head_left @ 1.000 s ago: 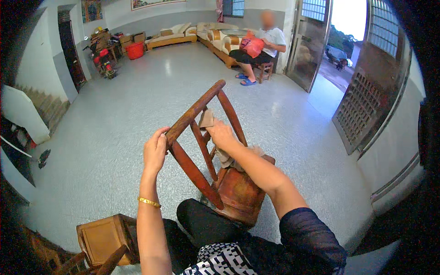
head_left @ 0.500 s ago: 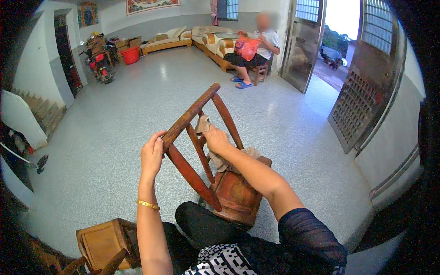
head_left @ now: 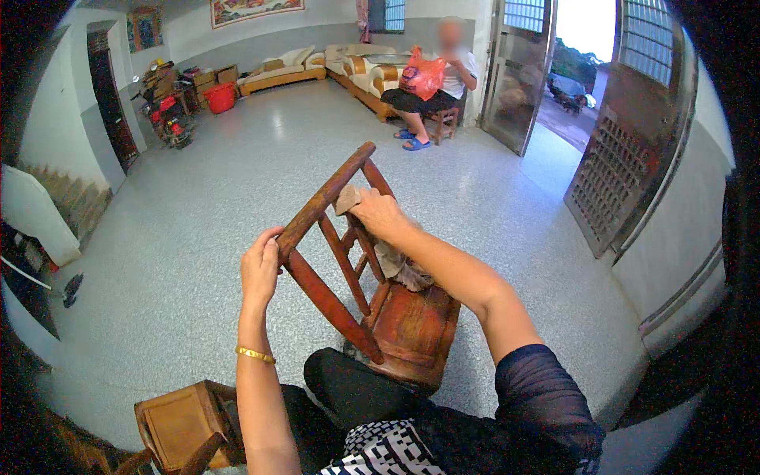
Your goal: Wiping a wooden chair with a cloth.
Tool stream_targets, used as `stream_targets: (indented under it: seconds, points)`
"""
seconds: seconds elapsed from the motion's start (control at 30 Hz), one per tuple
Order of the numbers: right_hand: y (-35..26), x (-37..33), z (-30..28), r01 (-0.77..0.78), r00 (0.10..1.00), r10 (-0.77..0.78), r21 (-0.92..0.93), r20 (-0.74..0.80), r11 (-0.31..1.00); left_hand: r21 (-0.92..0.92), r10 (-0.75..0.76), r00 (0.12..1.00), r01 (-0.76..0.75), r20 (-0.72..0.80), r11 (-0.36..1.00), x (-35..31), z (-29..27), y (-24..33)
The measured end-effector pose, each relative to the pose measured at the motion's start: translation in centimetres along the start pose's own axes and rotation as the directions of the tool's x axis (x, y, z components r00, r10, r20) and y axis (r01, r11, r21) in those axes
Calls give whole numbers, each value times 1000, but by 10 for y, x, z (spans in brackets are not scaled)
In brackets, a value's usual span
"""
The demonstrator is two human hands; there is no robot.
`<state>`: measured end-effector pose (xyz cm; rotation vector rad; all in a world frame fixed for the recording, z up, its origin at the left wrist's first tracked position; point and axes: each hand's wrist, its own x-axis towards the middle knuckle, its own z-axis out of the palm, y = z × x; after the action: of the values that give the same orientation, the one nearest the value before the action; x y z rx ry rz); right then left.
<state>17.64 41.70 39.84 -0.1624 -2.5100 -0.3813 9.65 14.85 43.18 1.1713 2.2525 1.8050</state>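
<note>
On the lap, a chair (head_left: 372, 309) lies tilted, back up. Left hand (head_left: 261, 269) closes around its top rail; right hand (head_left: 378, 214) pinches a cloth (head_left: 345, 200) against the far post (slats below look dull, probably unwiped). Right arm reaches forward, elbow bent; left forearm stands upright.

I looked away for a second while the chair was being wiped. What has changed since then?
The right hand slid the cloth up the chair's back, from the middle spindles to just under the top rail. The left hand kept its grip on the rail's lower end, and the chair stayed tilted against the knee.
</note>
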Motion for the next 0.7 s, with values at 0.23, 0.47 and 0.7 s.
stream_targets:
  seconds: [0.23, 0.47, 0.7]
  points:
    - [-15, -6, -2, -90, 991, 85, 48, 99, 995, 30, 11, 1000, -11, -5, 999, -1, -3, 0]
    - [-11, -12, 18, -86, 995, 81, 85, 64, 993, 45, 1, 1000, 0, -21, 999, -1, -1, 3]
    - [-17, -12, 17, -172, 973, 149, 125, 175, 977, 48, -3, 1000, 4, -18, 999, -1, -1, 0]
